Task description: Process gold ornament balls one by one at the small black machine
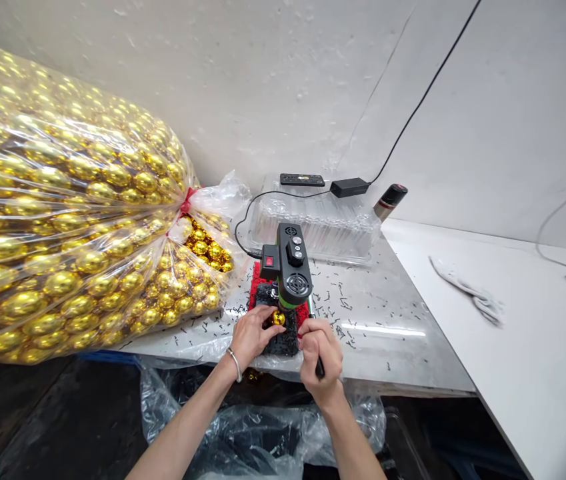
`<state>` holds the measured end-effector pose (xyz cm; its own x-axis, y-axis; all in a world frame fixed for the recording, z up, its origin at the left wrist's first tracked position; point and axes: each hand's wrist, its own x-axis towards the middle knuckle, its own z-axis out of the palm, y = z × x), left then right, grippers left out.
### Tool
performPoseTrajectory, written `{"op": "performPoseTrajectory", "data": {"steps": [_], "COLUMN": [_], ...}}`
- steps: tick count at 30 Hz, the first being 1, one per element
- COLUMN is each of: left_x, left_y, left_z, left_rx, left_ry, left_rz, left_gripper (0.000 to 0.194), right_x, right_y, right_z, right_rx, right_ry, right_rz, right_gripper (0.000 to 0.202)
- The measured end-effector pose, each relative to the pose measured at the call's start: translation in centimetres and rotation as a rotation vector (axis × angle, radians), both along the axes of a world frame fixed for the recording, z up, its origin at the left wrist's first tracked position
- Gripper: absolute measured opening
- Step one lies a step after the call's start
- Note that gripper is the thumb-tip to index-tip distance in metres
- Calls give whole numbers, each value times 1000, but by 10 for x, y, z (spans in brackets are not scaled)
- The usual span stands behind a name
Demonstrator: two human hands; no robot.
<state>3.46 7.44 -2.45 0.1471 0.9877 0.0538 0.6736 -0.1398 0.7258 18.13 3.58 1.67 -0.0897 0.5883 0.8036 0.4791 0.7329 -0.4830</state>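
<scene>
My left hand [253,331] pinches a shiny gold ball [278,319] between thumb and fingers. The ball sits just below the head of a black device [293,263] that has two round fan vents and a red switch. Under the ball is a black textured pad [283,345] with a red mat [255,285] showing at its edges. My right hand [321,357] is closed around a black handle [319,368], whose lower end sticks out of the fist. The handle's other end, near the device, is mostly hidden.
A large clear bag [77,220] of gold balls, tied with red, fills the left. Behind the device stand a clear plastic tray [313,230], a remote control [302,180], a power adapter [349,187] and a bottle [390,201]. Black shreds litter the metal tabletop [403,313]. Clear plastic [247,433] hangs below.
</scene>
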Motion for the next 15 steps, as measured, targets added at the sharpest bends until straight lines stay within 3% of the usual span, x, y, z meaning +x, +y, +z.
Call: {"op": "performPoseTrajectory", "data": {"steps": [11,15], "left_x": [0,0], "left_y": [0,1], "left_z": [0,-1], "left_rx": [-8,-20], "left_ry": [7,-15], "left_rz": [6,-4], "left_gripper": [31,32], "right_x": [-3,-2], "right_y": [13,14], "right_z": [-42,-42], "right_rx": [166,186], "right_ry": [7,-64], "right_rz": [-50,-39], "right_gripper": [24,24]}}
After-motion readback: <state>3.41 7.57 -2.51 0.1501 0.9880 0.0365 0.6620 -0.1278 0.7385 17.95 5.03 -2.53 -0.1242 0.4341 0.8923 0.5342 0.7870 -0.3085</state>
